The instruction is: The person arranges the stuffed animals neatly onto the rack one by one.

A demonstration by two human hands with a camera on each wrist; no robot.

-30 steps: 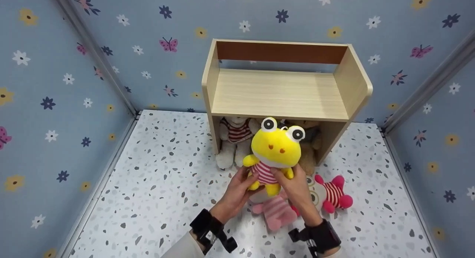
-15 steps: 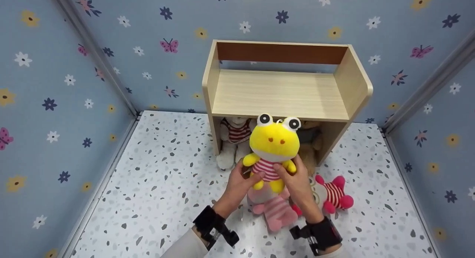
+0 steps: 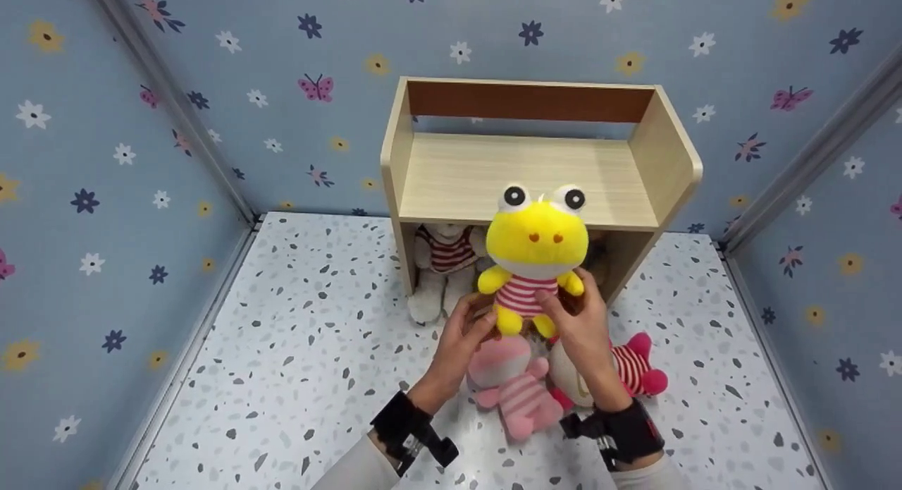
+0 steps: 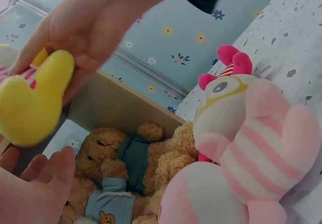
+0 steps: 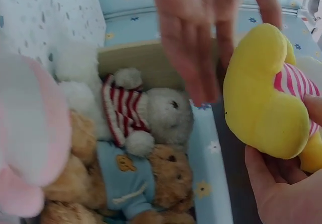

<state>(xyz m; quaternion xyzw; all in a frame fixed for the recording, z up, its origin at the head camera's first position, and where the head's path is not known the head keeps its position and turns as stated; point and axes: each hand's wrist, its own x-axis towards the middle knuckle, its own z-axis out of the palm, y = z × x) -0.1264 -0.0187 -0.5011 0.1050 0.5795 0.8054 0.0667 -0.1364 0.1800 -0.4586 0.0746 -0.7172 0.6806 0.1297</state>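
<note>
A yellow frog plush in a pink-and-white striped top is held upright before the shelf unit. My right hand grips its body, with the thumb across the striped belly. Close to the frog's leg, my left hand has relaxed fingers; the right wrist view shows that left hand blurred and apart from the toy. Beneath the hands lie a pink-and-white striped plush and a white plush with a red-striped body, the latter partly hidden by my right arm.
In the lower compartment sit a white bear in a red-striped sweater, a brown bear in light blue and another brown bear in dark green. The unit's side panel rises on the right. Flowered walls surround the speckled floor.
The frog plush has risen toward the upper shelf and slightly right in my right hand. My left hand, holding it earlier, has let go and stays beside its leg.
</note>
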